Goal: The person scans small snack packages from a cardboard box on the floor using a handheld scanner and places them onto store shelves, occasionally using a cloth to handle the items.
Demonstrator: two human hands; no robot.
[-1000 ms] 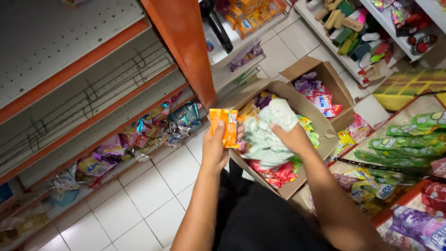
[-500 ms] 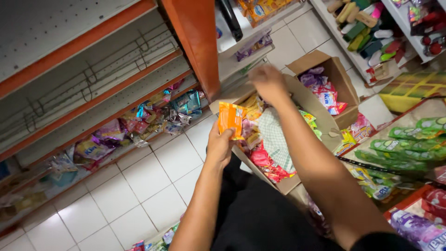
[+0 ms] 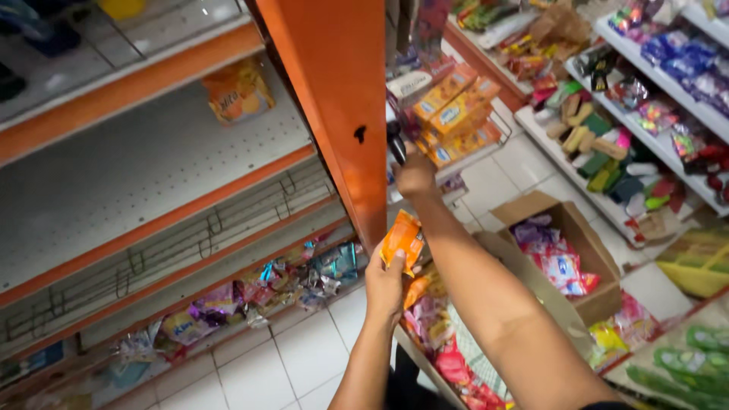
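My left hand (image 3: pixel 386 285) grips a small orange snack packet (image 3: pixel 402 241) and holds it up beside the orange shelf upright (image 3: pixel 342 106). My right hand (image 3: pixel 414 176) is stretched up and away from me, at a black object (image 3: pixel 396 142) that hangs by the upright's edge. Its fingers are turned away, so I cannot tell whether they grip the object. Below my right arm lies an open cardboard box (image 3: pixel 531 292) full of coloured packets (image 3: pixel 448 357).
White perforated shelves (image 3: pixel 137 175) with orange edges are at the left, with a yellow bag (image 3: pixel 238 89) on one. Loose snack packets (image 3: pixel 250 292) line the bottom shelf. Orange boxes (image 3: pixel 456 114) sit in a wire rack ahead. A second open box (image 3: pixel 558 254) and stocked shelves (image 3: pixel 645 99) stand at the right.
My right hand has left the box and risen to the black object by the upright. My left hand keeps the orange packet. My view has tilted upward.
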